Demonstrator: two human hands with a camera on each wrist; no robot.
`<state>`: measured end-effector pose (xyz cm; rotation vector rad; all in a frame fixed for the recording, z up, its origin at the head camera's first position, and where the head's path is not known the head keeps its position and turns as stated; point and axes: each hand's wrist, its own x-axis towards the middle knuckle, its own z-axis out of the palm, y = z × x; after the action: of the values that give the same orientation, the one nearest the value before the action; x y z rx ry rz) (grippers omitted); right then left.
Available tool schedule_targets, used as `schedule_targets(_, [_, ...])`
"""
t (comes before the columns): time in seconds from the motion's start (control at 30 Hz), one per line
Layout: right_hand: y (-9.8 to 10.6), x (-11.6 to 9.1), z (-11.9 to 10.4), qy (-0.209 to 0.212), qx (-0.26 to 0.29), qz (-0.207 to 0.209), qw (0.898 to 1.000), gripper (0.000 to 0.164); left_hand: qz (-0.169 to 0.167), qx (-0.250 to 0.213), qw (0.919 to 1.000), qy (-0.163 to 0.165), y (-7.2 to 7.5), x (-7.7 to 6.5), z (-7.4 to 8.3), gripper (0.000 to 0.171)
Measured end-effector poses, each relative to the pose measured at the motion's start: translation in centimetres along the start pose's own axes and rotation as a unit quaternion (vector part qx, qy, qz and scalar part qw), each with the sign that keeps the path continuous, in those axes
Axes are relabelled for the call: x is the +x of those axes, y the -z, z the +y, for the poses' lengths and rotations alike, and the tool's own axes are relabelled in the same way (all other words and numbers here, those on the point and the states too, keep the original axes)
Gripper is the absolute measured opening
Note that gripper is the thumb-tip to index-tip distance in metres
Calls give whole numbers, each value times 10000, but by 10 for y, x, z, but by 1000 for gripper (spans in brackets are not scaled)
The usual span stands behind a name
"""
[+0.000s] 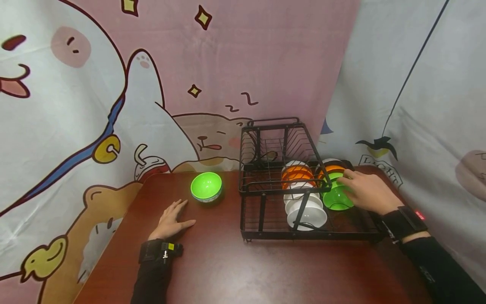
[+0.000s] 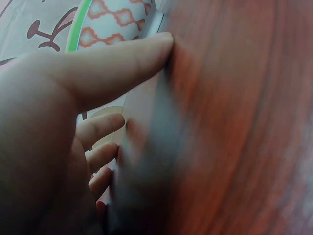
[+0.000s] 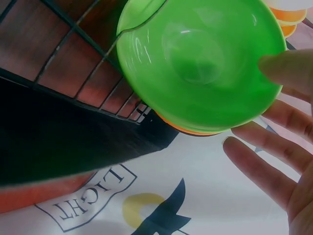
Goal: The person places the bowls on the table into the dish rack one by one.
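My left hand (image 1: 169, 223) rests on the brown tabletop with its fingers spread and thumb out, holding nothing. Just beyond its fingertips sits a small bowl, green inside (image 1: 206, 186), its patterned outside (image 2: 117, 22) showing in the left wrist view. At the right side of the black dish rack, my right hand (image 1: 367, 192) pinches the rim of a green bowl (image 3: 195, 63). The thumb lies over the inner side and the fingers are behind the rim. This bowl stands tilted in the rack, its hollow facing me, with orange bowls (image 1: 331, 169) behind it.
The two-level black wire rack (image 1: 262, 235) stands at the back right of the table (image 1: 228, 270). White bowls (image 1: 309, 213) and orange bowls (image 1: 297, 174) line its lower level in a row, partly behind the upper basket's bars. Printed cloth (image 1: 273, 63) hangs close behind.
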<state>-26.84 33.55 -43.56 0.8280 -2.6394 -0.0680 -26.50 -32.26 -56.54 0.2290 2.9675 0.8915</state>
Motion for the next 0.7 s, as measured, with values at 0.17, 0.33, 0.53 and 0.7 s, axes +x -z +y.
schedule_targets(0.17, [-3,-1,-2,-89,29,71,9999,33,113,-19,9999,-120,-2,1,-3,100])
schedule_targets(0.33, [-4,-3,-2,-276,62,-111,9995,31,150,-52,9998,-133,-1,0,-1,99])
schedule_targets(0.53, [-3,-3,-1,-326,103,-153,9993,29,146,-169,9997,77,7,0,20,80])
schedule_targets(0.7, [-3,-2,-2,-304,121,-31,9995,28,329,-643,9964,436,17,10,51,60])
